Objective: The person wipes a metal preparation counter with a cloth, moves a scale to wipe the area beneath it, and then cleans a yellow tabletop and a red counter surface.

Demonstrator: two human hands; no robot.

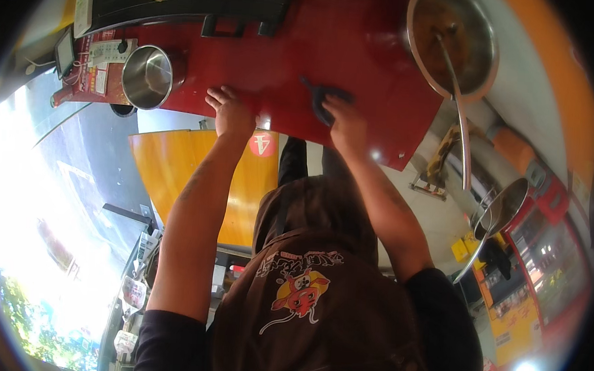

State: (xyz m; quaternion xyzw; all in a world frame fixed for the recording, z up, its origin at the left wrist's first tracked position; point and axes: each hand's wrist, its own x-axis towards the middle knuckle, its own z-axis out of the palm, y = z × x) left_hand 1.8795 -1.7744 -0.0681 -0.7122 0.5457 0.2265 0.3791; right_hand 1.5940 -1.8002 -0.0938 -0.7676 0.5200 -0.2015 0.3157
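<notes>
My left hand [229, 112] rests on the near edge of a glossy red tabletop [263, 68], fingers spread and holding nothing. Under the fingers of my right hand [348, 125], a crumpled dark blue-grey cloth [323, 100] is pressed against the same surface. Part of the cloth is hidden by that hand. To the left of my left hand stands a round stainless steel pot [147, 77], seen from above with its inside showing.
At the far right is a large metal basin [456, 22] with brownish contents and a long-handled ladle [459, 113]. A black appliance [185, 3] sits along the back. A white power strip [110, 51] lies behind the pot. A wooden stool or tabletop [191, 180] stands below the red edge.
</notes>
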